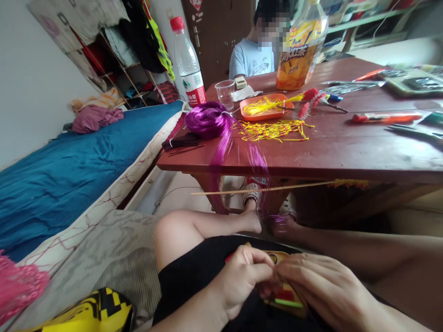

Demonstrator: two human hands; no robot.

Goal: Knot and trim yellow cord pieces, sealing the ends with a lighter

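Observation:
My left hand and my right hand meet above my lap. Thumb and fingers of both are pinched close together; whatever lies between the fingertips is too small or hidden to name. Beneath them, on dark cloth, rests a yellowish tray-like thing with red and bright green parts, mostly covered by the hands. On the table in front are a hank of purple thread, its loose strands hanging over the edge, and a pile of yellow strands with red tips. An orange dish holds more yellow strands.
Along the red-brown table stand a water bottle, a plastic cup and a tea bottle. An orange-handled tool and pliers lie right. A thin stick crosses below the edge. A person sits opposite.

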